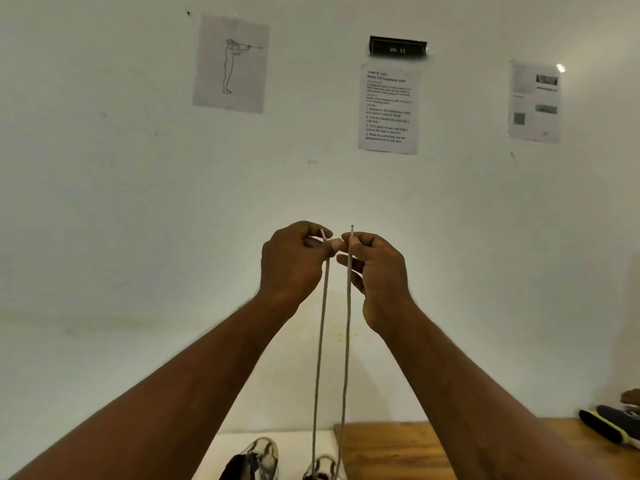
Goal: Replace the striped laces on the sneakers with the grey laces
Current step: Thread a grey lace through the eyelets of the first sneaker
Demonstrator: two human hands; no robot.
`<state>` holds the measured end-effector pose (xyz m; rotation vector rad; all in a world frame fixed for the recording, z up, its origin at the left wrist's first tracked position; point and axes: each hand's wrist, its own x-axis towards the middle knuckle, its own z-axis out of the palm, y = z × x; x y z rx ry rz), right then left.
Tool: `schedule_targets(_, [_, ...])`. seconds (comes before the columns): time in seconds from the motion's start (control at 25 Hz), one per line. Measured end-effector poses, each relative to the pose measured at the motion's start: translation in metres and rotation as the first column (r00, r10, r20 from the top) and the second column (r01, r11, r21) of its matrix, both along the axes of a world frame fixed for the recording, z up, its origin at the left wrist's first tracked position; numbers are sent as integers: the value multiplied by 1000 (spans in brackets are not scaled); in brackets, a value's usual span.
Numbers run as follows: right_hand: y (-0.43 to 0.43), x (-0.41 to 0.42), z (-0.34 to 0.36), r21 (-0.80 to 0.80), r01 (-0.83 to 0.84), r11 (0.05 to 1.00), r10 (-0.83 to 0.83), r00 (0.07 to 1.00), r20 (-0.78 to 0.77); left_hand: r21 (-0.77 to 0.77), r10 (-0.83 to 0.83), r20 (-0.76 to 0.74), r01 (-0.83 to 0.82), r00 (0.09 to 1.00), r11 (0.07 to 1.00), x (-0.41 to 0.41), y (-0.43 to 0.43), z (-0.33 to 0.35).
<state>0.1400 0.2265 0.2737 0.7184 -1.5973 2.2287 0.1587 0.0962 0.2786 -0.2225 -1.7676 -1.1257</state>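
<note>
Two hands are raised in front of a pale wall, each pinching one end of a grey lace. The left hand grips its end between thumb and curled fingers, the tip poking up beside the thumb. The right hand pinches the other end just below its dark tip. Both strands drop side by side, close but apart, to the right-hand one of two sneakers at the bottom edge of the view. The second sneaker, patterned dark and light, stands just to its left. Both sit on a white surface that abuts a wooden tabletop.

On the wall, a black label appears to read "WB 11". Below it, a printed sheet carries a heading that seems to say "Neatly coil headphone cable", above numbered steps too blurred to read in full. To its right hangs a page with small photos and a QR code. To its left is a line drawing of a standing figure with arms held straight out. A dark object with a yellow-green stripe lies at the tabletop's far right.
</note>
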Motion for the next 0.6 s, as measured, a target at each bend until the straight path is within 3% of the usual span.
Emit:
schedule_targets(0.24, [-1, -1, 5, -9, 3, 1000, -2, 999, 35, -122, 108, -25, -111, 994, 986, 5, -1, 15])
schedule_targets(0.6, [-9, -4, 12, -23, -12, 1000, 13, 998, 56, -86, 81, 24, -79, 996, 993, 0, 0, 24])
